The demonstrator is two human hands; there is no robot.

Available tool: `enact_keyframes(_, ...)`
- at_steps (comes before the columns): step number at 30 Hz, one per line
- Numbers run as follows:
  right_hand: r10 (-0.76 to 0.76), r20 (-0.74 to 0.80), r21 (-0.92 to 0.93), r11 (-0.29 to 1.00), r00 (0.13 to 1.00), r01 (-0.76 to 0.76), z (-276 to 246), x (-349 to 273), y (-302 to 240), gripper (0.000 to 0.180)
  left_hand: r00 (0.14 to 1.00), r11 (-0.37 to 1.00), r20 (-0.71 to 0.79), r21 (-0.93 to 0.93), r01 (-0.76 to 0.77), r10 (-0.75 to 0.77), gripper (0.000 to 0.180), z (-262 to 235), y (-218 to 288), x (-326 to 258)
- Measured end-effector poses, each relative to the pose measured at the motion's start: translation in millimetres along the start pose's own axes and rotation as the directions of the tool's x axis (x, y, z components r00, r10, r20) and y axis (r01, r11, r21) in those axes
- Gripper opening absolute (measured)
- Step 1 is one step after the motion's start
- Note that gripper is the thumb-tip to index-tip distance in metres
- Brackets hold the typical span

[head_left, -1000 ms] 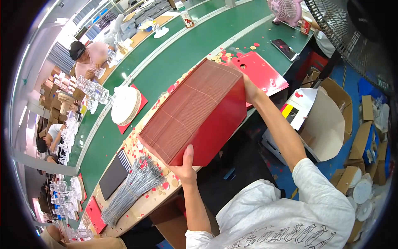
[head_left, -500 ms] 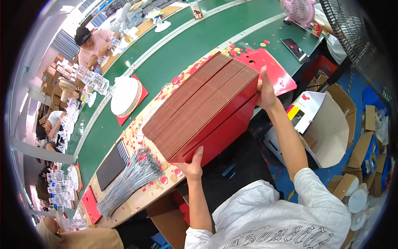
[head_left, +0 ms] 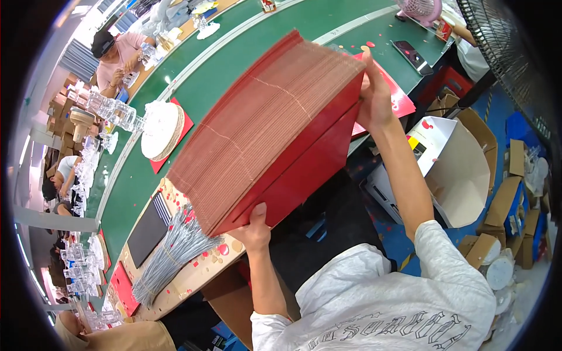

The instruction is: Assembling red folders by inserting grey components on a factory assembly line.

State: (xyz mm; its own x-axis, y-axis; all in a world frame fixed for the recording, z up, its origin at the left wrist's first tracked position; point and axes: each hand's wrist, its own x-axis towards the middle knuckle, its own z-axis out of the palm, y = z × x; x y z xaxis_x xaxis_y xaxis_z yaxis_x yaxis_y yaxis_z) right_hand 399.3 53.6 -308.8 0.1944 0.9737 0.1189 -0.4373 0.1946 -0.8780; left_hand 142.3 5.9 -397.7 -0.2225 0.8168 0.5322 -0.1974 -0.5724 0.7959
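A thick stack of red cardboard sheets (head_left: 252, 128), brown along the cut edges, is held tilted between my two hands above the table. My left hand (head_left: 254, 228) grips its near lower corner, thumb on the red face and fingers mostly hidden beneath. At the far right end my right hand (head_left: 376, 99) is closed round the edge, thumb pointing up. Just left of my left hand lies a tied bundle of thin silver wires (head_left: 167, 260). Beside that is a flat black rectangular piece (head_left: 149, 231). More red sheets (head_left: 393, 88) lie behind my right hand.
Round white discs (head_left: 161, 131) are stacked on a red sheet on the green table (head_left: 219, 76). A phone (head_left: 411, 57) lies at the far right, near a pink fan (head_left: 421, 9). An open carton (head_left: 462, 175) stands on the right. A co-worker (head_left: 117, 61) sits across the table.
The stack has come up closer and tilted, and its cut edges have fanned into one continuous block, the gap between the halves gone. Both hands still hold it; my left has shifted slightly left.
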Motion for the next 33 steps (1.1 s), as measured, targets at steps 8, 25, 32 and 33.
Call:
enact_keyframes(8, 0.085, 0.174, 0.275, 0.953, 0.981, -0.131, 22.6, 43.0, -36.9, 0.056, 0.991, 0.999, -0.122, 0.004, -0.052, 0.052, 0.058, 19.9, 13.6, 33.5)
enact_keyframes(25, -0.028, 0.217, 0.086, 0.996, 0.976, 0.010, -8.0, 39.7, 26.6, 0.089, 0.998, 0.998, -0.035, -0.031, 0.055, -0.057, 0.048, 10.7, -15.4, -7.9)
enact_keyframes(32, 0.067, 0.159, 0.103, 0.991, 0.985, -0.084, -52.9, 40.7, 78.5, 0.080, 0.980, 0.959, 0.063, 0.227, 0.168, -0.186, 0.032, 5.6, -23.6, -17.5)
enact_keyframes(33, 0.053, 0.267, 0.088, 0.993, 0.962, -0.079, -68.5, 46.2, 85.3, 0.085, 0.970, 0.956, 0.044, 0.186, 0.228, -0.240, 0.032, 5.5, -22.5, -20.8)
